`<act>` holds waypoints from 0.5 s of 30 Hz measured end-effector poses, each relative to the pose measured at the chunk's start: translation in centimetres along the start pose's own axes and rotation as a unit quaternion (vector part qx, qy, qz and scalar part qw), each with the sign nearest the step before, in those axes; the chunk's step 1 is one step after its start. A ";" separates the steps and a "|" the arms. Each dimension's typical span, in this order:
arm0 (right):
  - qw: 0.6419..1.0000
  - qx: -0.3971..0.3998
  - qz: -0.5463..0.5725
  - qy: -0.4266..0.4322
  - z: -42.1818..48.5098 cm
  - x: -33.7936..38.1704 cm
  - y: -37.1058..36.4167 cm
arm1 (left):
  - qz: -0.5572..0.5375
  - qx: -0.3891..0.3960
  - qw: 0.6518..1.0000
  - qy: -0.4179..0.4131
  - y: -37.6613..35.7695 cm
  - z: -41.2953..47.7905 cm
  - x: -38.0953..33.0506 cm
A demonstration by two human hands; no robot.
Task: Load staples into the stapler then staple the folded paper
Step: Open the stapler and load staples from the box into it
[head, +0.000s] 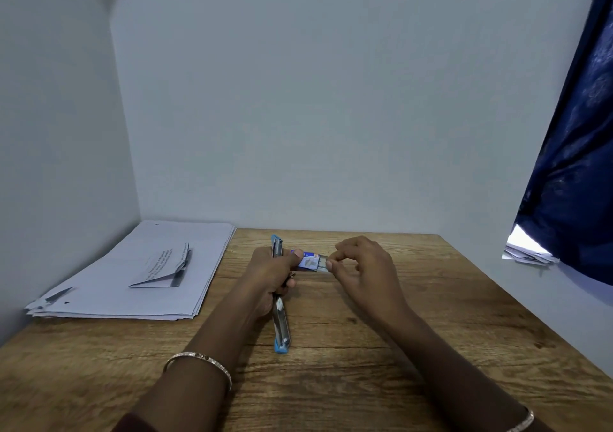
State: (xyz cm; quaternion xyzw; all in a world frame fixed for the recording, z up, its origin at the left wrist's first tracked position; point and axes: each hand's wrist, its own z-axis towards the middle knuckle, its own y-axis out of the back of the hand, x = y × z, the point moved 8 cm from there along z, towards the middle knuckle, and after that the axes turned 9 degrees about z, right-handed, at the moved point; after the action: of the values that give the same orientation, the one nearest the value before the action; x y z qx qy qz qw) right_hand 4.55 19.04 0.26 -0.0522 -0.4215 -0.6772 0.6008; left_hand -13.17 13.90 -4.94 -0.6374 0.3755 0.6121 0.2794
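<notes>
From my remote seat I see the left hand (272,272) curled round the middle of the stapler (281,325). The stapler is swung fully open, so its blue-and-metal length runs along the 12-to-6 line at the centre of the wooden table (414,348), and its near tip rests on the wood toward 6 o'clock. The same hand's thumb presses on the left end of a small blue staple box (306,259), just to the 3 o'clock side of the stapler's far half. The right hand (361,266) comes in from 3 o'clock, and its thumb and forefinger pinch the pale end sticking out of the box's right side. I cannot tell whether that end is the inner tray or a strip of staples. Its other fingers are loosely bent and hold nothing. The folded paper (166,267) lies well apart at about 10 o'clock, on top of a stack of white sheets (109,295) pushed into the corner of the wall. A thin bracelet (199,360) circles the left wrist. A dark blue curtain (577,166) hangs at 2 o'clock.
</notes>
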 end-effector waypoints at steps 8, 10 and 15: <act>0.994 0.078 -0.074 -0.018 0.1 0.2 -0.7 | 0.024 0.024 0.999 0.020 -0.7 0.3 0.7; 0.993 0.092 -0.075 -0.019 0.0 0.4 -1.0 | 0.017 0.028 0.999 0.030 -0.8 0.4 0.9; 0.990 0.114 -0.075 -0.022 -0.2 0.4 -1.5 | 0.035 0.023 0.998 0.039 -0.8 0.7 1.4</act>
State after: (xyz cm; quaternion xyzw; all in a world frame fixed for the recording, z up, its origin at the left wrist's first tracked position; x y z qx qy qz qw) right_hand 3.20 18.48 -0.42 0.0340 -0.5116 -0.6668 0.5408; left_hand -12.96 14.74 -6.49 -0.6409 0.4224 0.5869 0.2577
